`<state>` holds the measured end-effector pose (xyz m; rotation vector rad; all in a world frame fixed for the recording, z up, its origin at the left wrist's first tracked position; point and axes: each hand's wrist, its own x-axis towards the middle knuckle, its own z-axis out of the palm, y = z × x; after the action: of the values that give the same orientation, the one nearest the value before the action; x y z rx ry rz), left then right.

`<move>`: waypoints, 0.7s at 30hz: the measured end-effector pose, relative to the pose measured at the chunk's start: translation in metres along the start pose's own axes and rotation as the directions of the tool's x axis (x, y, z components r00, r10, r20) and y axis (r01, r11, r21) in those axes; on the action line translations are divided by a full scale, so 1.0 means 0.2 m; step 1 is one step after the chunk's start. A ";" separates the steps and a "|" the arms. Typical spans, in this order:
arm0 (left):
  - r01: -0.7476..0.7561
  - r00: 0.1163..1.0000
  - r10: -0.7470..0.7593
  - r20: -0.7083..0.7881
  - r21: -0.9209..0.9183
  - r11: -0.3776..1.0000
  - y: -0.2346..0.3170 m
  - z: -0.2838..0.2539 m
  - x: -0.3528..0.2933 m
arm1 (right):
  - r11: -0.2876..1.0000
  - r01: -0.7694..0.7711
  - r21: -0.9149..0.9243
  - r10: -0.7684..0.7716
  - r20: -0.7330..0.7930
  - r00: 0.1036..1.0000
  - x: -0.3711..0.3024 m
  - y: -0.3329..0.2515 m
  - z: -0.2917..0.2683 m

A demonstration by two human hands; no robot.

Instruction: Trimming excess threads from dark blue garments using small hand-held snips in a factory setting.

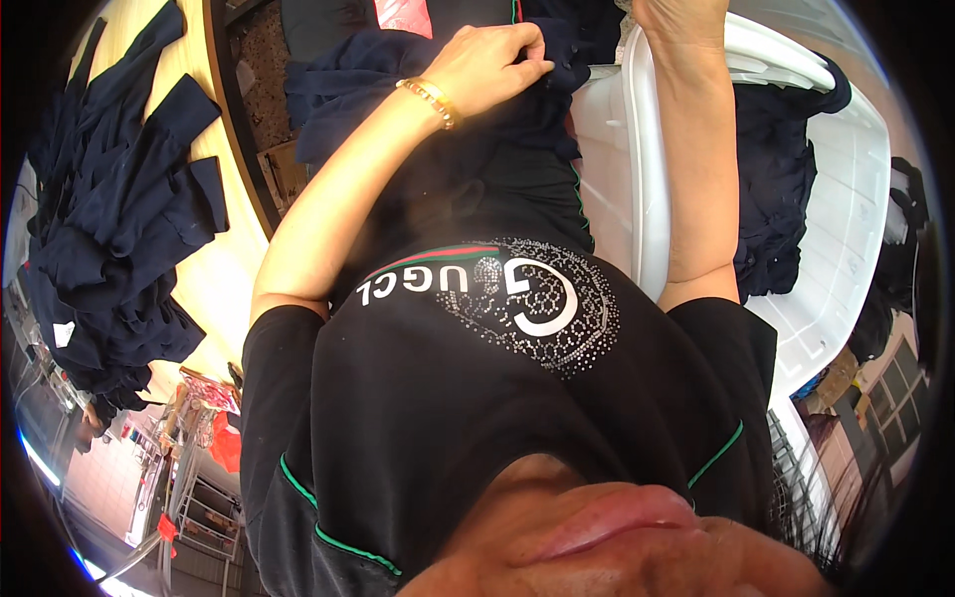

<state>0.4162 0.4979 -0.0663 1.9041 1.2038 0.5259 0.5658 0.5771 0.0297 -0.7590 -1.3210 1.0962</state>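
Across my lap lies a bunched dark navy cloth (pixel 343 95). My left hand (pixel 487 68), with a gold bracelet at its wrist, rests over this cloth. Its fingers are curled in and closed at the cloth's right part, with the fingertips partly hidden. My right hand (pixel 686 15) reaches to the upper edge of the picture, above the near rim of a white plastic basket (pixel 652 189). Its fingers are cut off by that edge, so what they hold does not show. More navy cloth (pixel 771 189) lies inside the basket.
On the left, a light wooden table (pixel 224 129) carries a heap of navy cloth pieces (pixel 119 229). A pink item (pixel 403 17) shows at the top. Metal racks (pixel 204 517) stand at the lower left. Dark bundles (pixel 875 308) lie beyond the basket on the right.
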 end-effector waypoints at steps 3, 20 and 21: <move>0.117 0.990 -0.128 0.060 0.165 0.979 0.00 0.10 0.05 | 0.999 0.037 0.005 -0.037 0.015 0.999 0.02 0.04 0.01; 0.275 0.935 -0.336 0.111 -0.826 0.492 0.03 -0.35 -0.27 | 1.000 -0.017 -0.007 0.018 0.132 0.991 -0.04 -0.06 0.05; 0.240 0.933 -0.335 0.130 -0.920 0.311 0.06 -0.40 -0.31 | 0.999 -0.048 -0.007 0.048 0.128 0.991 -0.06 -0.08 0.04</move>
<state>0.3396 0.4733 -0.0055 0.6319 0.9133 0.8598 0.5609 0.5600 0.0409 -0.7363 -1.4194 1.1977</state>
